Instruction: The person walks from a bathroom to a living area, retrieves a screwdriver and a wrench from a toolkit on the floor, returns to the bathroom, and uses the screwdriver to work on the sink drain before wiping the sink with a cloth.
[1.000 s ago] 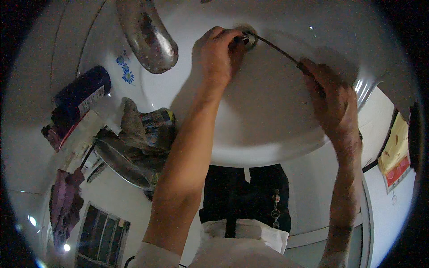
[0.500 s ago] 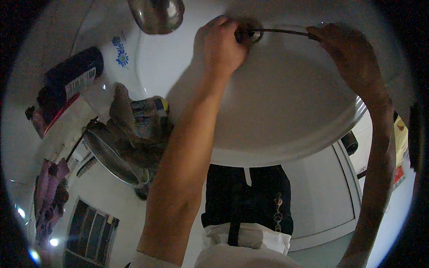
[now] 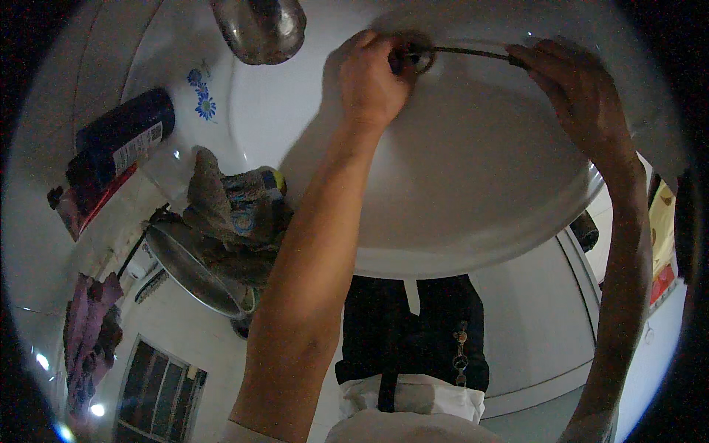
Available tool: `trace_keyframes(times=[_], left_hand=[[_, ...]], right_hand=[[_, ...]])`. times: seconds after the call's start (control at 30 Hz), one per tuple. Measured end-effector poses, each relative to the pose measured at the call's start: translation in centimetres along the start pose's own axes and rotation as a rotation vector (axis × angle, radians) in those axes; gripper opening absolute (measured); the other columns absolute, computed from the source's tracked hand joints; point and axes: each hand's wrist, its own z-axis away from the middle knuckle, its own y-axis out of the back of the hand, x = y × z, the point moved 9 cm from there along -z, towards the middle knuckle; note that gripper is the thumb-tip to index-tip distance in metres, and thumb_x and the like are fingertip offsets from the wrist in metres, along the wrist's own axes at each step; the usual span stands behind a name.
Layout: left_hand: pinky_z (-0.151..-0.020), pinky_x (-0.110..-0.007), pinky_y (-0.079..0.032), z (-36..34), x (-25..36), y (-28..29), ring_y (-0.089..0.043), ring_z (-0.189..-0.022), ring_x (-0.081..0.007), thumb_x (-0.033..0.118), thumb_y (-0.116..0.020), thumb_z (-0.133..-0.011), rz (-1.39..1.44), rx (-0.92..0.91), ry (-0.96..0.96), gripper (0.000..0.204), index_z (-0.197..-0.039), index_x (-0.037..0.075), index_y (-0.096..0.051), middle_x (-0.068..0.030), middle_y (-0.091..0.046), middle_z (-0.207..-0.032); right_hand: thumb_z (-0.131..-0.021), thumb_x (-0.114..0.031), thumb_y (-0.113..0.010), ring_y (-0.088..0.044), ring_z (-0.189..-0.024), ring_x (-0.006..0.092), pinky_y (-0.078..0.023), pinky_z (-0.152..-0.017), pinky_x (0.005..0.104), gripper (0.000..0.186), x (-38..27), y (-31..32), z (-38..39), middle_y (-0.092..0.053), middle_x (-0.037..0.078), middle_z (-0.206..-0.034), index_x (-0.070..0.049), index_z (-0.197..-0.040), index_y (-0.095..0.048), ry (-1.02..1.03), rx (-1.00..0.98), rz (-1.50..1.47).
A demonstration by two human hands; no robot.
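Note:
A white washbasin (image 3: 473,177) fills the middle of the view. Inside it, near the round drain opening (image 3: 424,60), my left hand (image 3: 375,81) is closed, with curled fingers next to the metal rim; whatever they grip is hidden in dark shadow. From the drain a thin dark rod (image 3: 473,52) runs to the right. Its other end is pinched between the fingers of my right hand (image 3: 580,88), which is low against the basin's right side.
A metal faucet (image 3: 264,29) juts in above left. On the left ledge lie a dark blue bottle (image 3: 129,125) and a red-edged packet (image 3: 100,203). Grey cloths (image 3: 236,203) rest on a metal basin (image 3: 196,269). A purple cloth (image 3: 92,317) hangs at far left.
The view has shifted slightly, so the surroundings sit a little lower and to the right. Both hands keep nearly the same place and hold.

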Motion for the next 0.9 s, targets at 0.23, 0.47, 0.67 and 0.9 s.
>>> trace_keyframes(times=[0.23,0.47,0.67,0.9], left_hand=[[-0.086,-0.044,-0.055,-0.1,0.3,-0.6,-0.068,-0.095,-0.0379,0.019,-0.083,-0.074,0.065,-0.042,0.032,0.029,-0.099,0.006,-0.075,-0.0163,-0.072,-0.100],[-0.079,-0.046,-0.056,-0.4,0.6,-0.9,-0.067,-0.091,-0.0371,0.015,-0.081,-0.072,0.077,0.000,-0.012,0.026,-0.096,0.008,-0.073,-0.0144,-0.068,-0.101],[-0.082,-0.045,-0.055,-0.3,2.7,-0.5,-0.066,-0.094,-0.0364,0.012,-0.079,-0.072,0.003,-0.016,-0.042,0.026,-0.097,0.008,-0.074,-0.0142,-0.068,-0.099],[-0.079,-0.043,-0.054,-0.6,2.1,0.1,-0.068,-0.092,-0.0325,0.027,-0.080,-0.080,0.015,-0.063,-0.058,0.027,-0.101,0.011,-0.074,-0.0125,-0.072,-0.097]], right_hand=[[-0.097,-0.008,-0.059,-0.064,-0.114,0.0326,-0.051,-0.101,0.0427,0.032,-0.3,0.1,-0.8,-0.070,0.013,-0.117,-0.013,-0.127,-0.070,-0.226,-0.142,-0.058],[-0.096,-0.006,-0.055,-0.063,-0.118,0.0323,-0.049,-0.107,0.0431,0.040,0.0,1.1,0.1,-0.069,0.012,-0.123,-0.017,-0.133,-0.067,-0.245,-0.152,-0.020],[-0.095,-0.005,-0.054,-0.062,-0.119,0.0331,-0.048,-0.107,0.0433,0.043,-0.4,0.9,1.9,-0.068,0.012,-0.125,-0.018,-0.134,-0.066,-0.245,-0.172,0.103],[-0.098,-0.003,-0.056,-0.070,-0.096,0.0367,-0.056,-0.093,0.0441,0.036,-3.7,2.7,2.8,-0.072,0.017,-0.108,-0.011,-0.133,-0.065,-0.417,-0.050,-0.145]])
